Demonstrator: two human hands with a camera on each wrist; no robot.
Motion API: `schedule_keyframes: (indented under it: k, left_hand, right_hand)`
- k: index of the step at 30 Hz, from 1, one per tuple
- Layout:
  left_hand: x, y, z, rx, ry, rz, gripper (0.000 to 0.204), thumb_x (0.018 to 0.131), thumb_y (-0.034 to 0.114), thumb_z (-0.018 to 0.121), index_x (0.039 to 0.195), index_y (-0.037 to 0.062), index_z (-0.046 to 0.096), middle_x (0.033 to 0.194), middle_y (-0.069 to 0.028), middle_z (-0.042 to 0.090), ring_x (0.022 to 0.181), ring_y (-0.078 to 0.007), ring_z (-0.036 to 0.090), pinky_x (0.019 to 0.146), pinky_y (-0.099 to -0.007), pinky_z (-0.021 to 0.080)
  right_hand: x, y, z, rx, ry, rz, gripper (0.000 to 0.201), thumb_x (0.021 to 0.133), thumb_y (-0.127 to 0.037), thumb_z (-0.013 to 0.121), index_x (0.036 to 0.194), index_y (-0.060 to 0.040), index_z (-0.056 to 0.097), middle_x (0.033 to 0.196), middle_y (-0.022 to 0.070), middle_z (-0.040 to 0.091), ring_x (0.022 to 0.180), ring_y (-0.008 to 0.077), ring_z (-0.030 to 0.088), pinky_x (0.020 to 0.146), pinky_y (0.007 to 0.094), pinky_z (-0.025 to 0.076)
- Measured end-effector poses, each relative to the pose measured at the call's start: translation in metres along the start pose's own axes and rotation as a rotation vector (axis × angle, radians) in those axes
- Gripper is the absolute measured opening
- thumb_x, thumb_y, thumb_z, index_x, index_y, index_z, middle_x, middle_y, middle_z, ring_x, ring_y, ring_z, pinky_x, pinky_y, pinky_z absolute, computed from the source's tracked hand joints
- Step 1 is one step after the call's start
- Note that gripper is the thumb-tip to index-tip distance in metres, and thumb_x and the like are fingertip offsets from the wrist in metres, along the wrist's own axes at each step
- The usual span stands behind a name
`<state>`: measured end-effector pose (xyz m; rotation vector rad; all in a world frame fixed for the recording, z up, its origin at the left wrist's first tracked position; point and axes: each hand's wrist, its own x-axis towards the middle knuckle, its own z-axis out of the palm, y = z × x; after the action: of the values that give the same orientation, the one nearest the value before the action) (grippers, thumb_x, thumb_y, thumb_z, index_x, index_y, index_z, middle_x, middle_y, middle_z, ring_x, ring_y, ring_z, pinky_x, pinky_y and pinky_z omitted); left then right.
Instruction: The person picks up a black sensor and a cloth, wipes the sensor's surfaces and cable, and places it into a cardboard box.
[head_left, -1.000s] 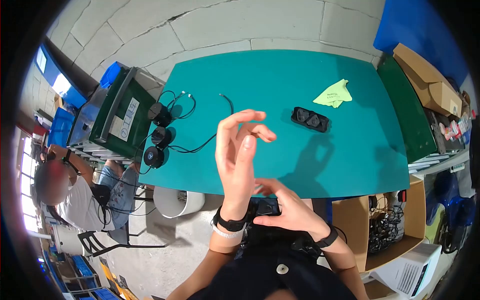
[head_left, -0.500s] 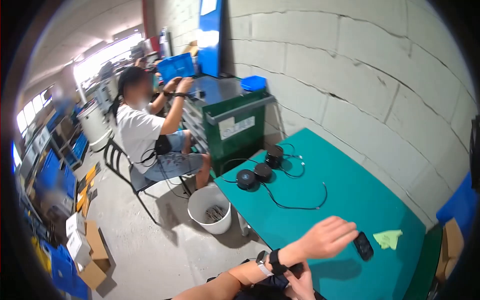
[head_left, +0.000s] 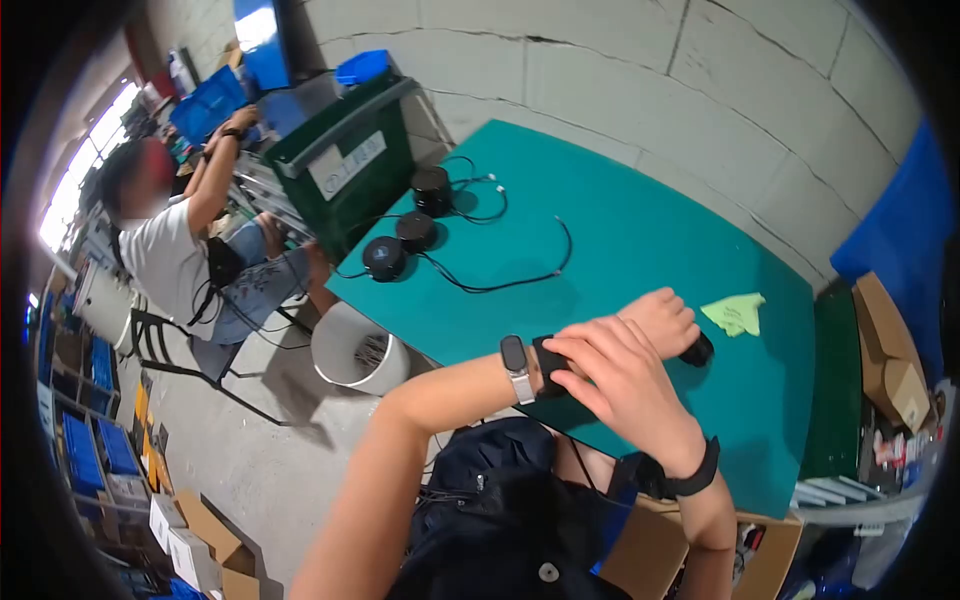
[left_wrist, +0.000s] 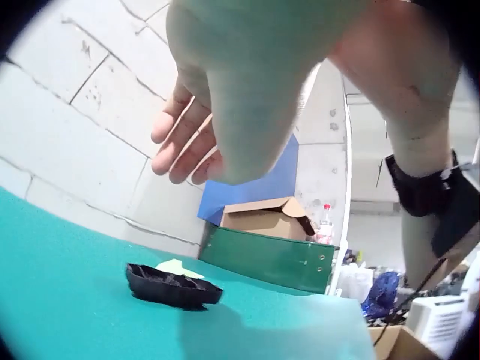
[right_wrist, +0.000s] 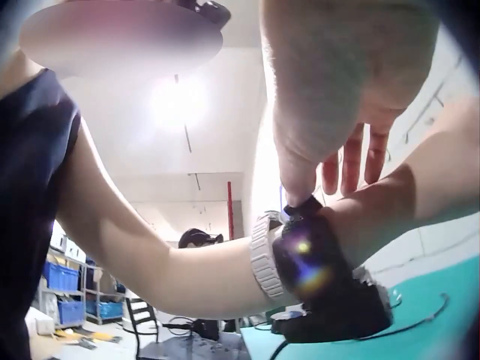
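Observation:
My left hand [head_left: 660, 322] hangs over the green table with its fingers loosely curled and nothing in them. Across the left wrist lies my right hand [head_left: 625, 385], its thumb and fingertips pinching the black wrist strap [head_left: 548, 366]. The right wrist view has the right thumb against the top of the black wrist camera [right_wrist: 311, 259] on that strap. Beyond the left hand is a shallow black holder [left_wrist: 172, 287], partly hidden by the hand in the head view. A light green cloth [head_left: 735, 314] lies beside it.
Three black round devices [head_left: 416, 231] with cables [head_left: 500, 287] sit at the table's left. A white bin [head_left: 340, 350] stands below that edge. Another person [head_left: 170, 250] sits at a green cabinet [head_left: 340, 170]. An open cardboard box [head_left: 640, 555] is by the front right.
The head view swung left, then partly back right. My right hand has moved from below the left hand onto the left wrist strap. The left forearm now lies across the table's front edge.

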<state>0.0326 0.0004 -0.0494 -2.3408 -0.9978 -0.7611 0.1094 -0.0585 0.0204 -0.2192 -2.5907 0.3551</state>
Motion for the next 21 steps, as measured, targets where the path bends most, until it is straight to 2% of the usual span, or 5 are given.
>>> schedule_keyframes:
  k: [5, 8, 14, 17, 21]
  left_hand:
    - [-0.001, 0.0, 0.005, -0.022, -0.115, -0.002, 0.014, 0.069, 0.015, 0.063, 0.067, 0.0088, 0.051, 0.067, -0.0022, 0.051, 0.068, -0.0174, 0.051, 0.062, -0.0288, 0.038]
    - [0.001, -0.002, 0.008, -0.039, -0.122, 0.004, 0.015, 0.068, 0.015, 0.064, 0.067, 0.0081, 0.051, 0.067, -0.0029, 0.051, 0.068, -0.0182, 0.052, 0.063, -0.0285, 0.039]
    - [0.007, 0.012, 0.026, -0.042, 0.041, -0.012, 0.016, 0.067, 0.015, 0.062, 0.066, 0.0074, 0.049, 0.066, -0.0031, 0.05, 0.068, -0.0189, 0.052, 0.063, -0.0282, 0.04]
    - [0.009, 0.012, 0.023, 0.037, 0.044, 0.052, 0.015, 0.067, 0.016, 0.062, 0.066, 0.0076, 0.049, 0.064, -0.0027, 0.05, 0.067, -0.0188, 0.053, 0.063, -0.0289, 0.04]
    - [0.008, 0.002, 0.023, -0.094, 0.064, -0.05, 0.011, 0.07, 0.015, 0.06, 0.068, 0.0079, 0.052, 0.065, -0.0026, 0.052, 0.067, -0.0192, 0.054, 0.063, -0.0299, 0.042]
  right_hand:
    - [-0.001, 0.001, -0.001, 0.003, 0.029, -0.029, 0.027, 0.075, -0.013, 0.069, 0.099, -0.0038, 0.059, 0.093, 0.0061, 0.057, 0.09, 0.0242, 0.055, 0.078, 0.0362, 0.044]
    - [0.004, 0.011, 0.003, 0.024, 0.095, -0.06, 0.014, 0.077, -0.01, 0.066, 0.085, -0.0033, 0.057, 0.079, 0.0064, 0.052, 0.077, 0.023, 0.057, 0.064, 0.0345, 0.047]
    - [0.03, 0.024, 0.012, 0.007, 0.135, 0.093, 0.013, 0.086, -0.013, 0.06, 0.085, -0.0026, 0.051, 0.077, 0.0117, 0.051, 0.062, 0.0324, 0.058, 0.052, 0.0396, 0.045]
    - [0.041, 0.036, 0.02, -0.017, 0.194, 0.122, 0.015, 0.089, -0.015, 0.057, 0.086, -0.0026, 0.049, 0.081, 0.0136, 0.052, 0.063, 0.0342, 0.058, 0.05, 0.039, 0.046]
    - [0.035, 0.024, 0.018, -0.031, 0.167, 0.07, 0.011, 0.087, -0.012, 0.058, 0.086, -0.0031, 0.052, 0.081, 0.0113, 0.053, 0.064, 0.0295, 0.061, 0.051, 0.0354, 0.049]
